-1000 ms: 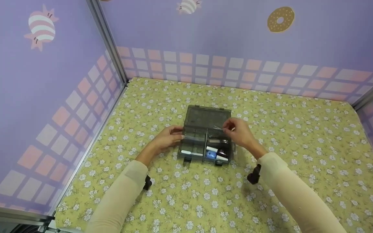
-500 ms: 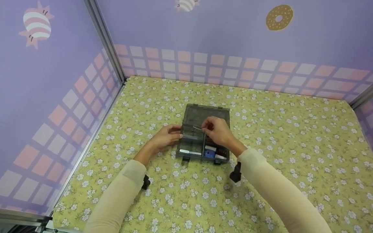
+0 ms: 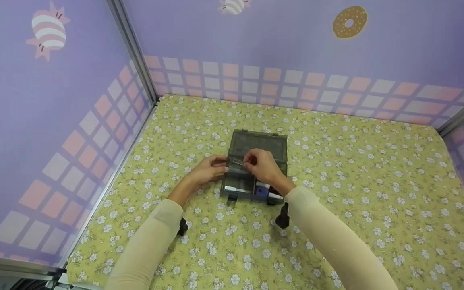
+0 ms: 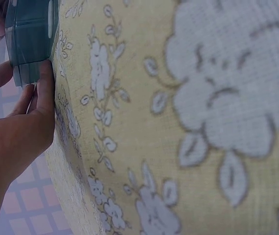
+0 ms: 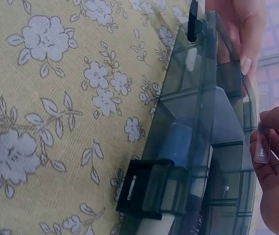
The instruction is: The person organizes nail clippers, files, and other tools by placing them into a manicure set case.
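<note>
1. Yellow flowered cloth is covering the tabletop [image 3: 336,193], with purple walls rising behind.
2. Right hand [image 3: 262,167] is pinching a thin clear strip [image 3: 239,162] in a narrow grip over the open grey organizer box [image 3: 256,169].
3. Left hand [image 3: 208,171] is steadying the box wall at 9 o'clock, fingers curled on it.
4. Judging by this, lowering the strip level would seat it cleanly.
5. Its long axis is running roughly 10 to 4 o'clock.
</note>
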`<control>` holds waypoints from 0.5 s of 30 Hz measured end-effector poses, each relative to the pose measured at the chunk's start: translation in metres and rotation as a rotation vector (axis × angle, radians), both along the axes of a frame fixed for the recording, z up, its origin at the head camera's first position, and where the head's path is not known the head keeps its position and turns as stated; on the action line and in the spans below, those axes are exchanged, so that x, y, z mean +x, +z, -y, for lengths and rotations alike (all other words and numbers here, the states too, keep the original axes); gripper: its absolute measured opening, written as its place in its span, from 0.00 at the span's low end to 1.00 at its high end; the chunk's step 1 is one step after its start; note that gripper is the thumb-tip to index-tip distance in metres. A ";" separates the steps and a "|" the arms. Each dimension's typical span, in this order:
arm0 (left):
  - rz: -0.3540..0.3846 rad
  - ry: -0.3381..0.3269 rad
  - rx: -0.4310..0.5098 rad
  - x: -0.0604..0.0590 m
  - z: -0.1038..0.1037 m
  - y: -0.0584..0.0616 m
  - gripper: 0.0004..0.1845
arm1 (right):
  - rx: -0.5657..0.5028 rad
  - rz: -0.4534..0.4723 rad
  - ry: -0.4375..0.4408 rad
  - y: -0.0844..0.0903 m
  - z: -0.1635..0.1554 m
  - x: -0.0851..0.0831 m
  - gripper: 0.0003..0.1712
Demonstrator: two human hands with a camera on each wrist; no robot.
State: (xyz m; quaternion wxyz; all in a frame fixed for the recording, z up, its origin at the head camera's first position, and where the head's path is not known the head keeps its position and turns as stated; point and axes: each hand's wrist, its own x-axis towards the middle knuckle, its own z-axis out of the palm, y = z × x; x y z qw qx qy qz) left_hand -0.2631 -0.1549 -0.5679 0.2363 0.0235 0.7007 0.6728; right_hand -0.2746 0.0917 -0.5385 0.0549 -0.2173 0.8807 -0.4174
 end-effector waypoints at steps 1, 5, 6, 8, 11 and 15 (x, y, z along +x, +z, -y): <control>-0.001 -0.001 0.001 0.000 0.000 0.000 0.30 | 0.000 -0.002 -0.001 0.000 0.001 0.000 0.04; 0.005 0.003 0.010 0.001 -0.001 0.000 0.30 | 0.000 0.002 0.002 -0.001 0.001 0.001 0.04; 0.006 0.005 0.013 0.001 -0.001 0.000 0.30 | 0.000 0.001 0.009 -0.001 0.001 0.001 0.04; 0.010 0.010 0.014 0.001 -0.001 0.000 0.29 | -0.002 0.007 0.023 -0.001 -0.001 0.001 0.04; 0.004 0.008 0.012 0.001 -0.002 0.000 0.30 | -0.010 0.010 0.044 0.001 -0.006 0.001 0.07; -0.004 0.002 -0.006 0.000 -0.001 0.000 0.30 | -0.011 0.016 0.082 0.006 -0.014 0.003 0.11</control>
